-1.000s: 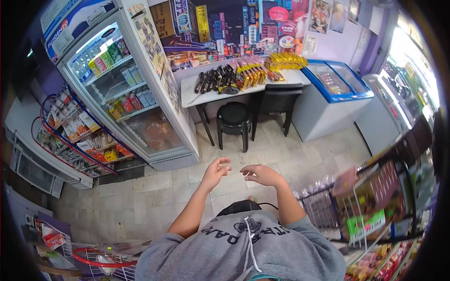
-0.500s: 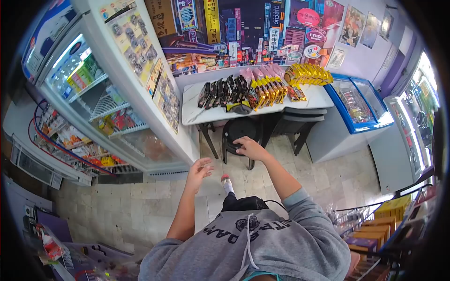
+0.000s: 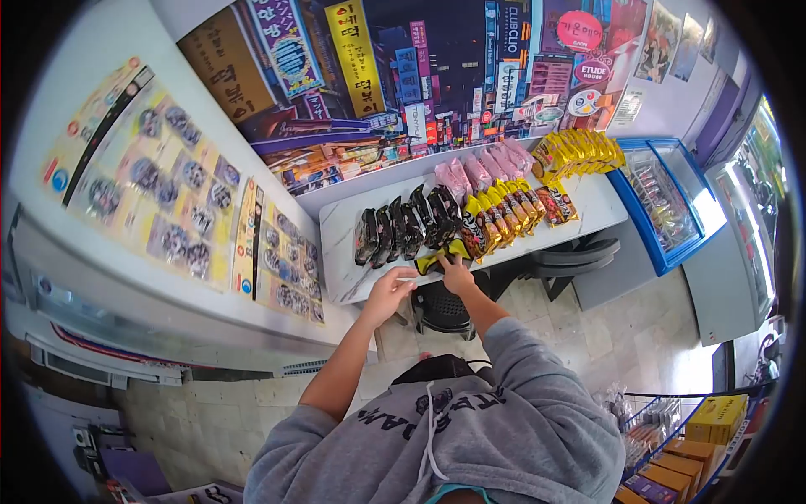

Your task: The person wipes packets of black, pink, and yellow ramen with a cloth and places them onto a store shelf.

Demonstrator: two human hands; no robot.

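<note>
My right hand (image 3: 457, 275) is at the front edge of the white marble-patterned table (image 3: 342, 277). Its fingers are closed on a soft black-and-yellow item (image 3: 430, 262), whose exact kind I cannot make out. To the left, my left hand (image 3: 393, 292) hovers by the table edge, fingers apart and holding nothing. Just behind the item stands a row of black noodle packs (image 3: 409, 228). Beside these on the right are yellow-and-red packs (image 3: 497, 220), with pink packs (image 3: 470, 175) behind them.
Yellow packs (image 3: 579, 155) line the table's right end, near a blue-framed chest freezer (image 3: 663, 202). A black stool (image 3: 445, 309) and dark chair (image 3: 575, 256) are under the front edge. A tall fridge (image 3: 180, 277) borders the left; a boxed-goods rack (image 3: 688, 449) stands behind right.
I have come closer to the table. Both hands have moved forward, and my right hand has reached the black-and-yellow item and closed on it.
</note>
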